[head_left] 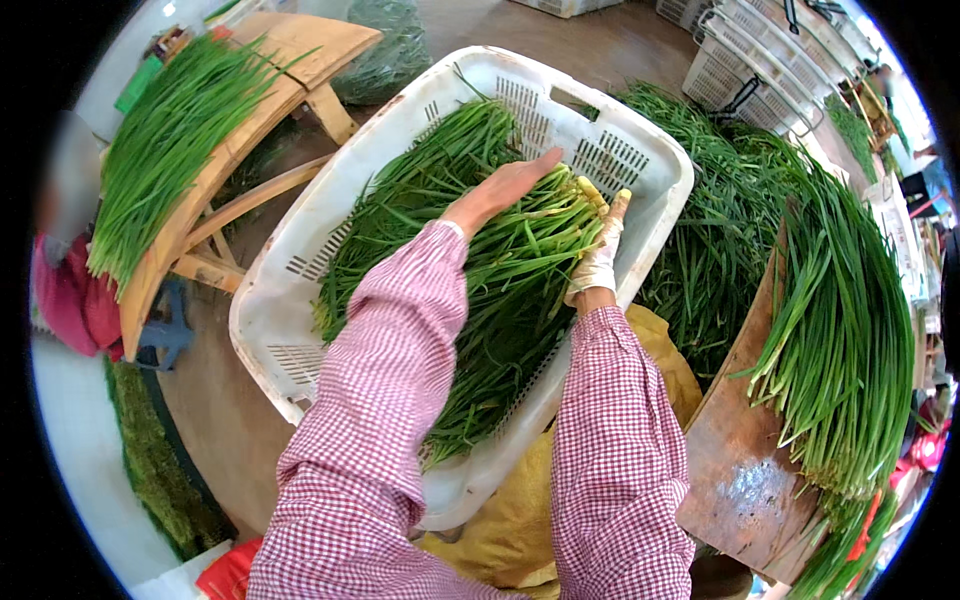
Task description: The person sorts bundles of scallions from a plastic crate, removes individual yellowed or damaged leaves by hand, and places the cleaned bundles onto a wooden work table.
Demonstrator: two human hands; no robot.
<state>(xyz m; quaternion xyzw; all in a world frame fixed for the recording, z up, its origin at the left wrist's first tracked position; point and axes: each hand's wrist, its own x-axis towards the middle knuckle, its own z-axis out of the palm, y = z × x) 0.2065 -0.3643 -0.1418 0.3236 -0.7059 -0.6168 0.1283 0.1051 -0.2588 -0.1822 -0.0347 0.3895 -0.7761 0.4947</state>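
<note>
A bundle of garlic chives (540, 235) lies on top of more green leaves inside a white plastic basket (262, 318). My left hand (505, 190) is closed around the bundle from its far left side, with one digit stretched along it; the other fingers are mostly hidden by the leaves. My right hand (600, 248), in a whitish glove with yellowed tape on the fingertips, rests flat against the pale stem ends at the right. Its fingers are stretched out and point away from me. The leaves fan out to the left of both hands.
Loose chives lie on a curved-looking wooden bench (170, 232) at left and a wooden board (745, 500) at right. A heap of greens (700, 235) sits beyond the basket. Stacked white crates (745, 75) stand at the far right. Yellow sacking (515, 535) lies under the basket. Someone in pink sits at far left.
</note>
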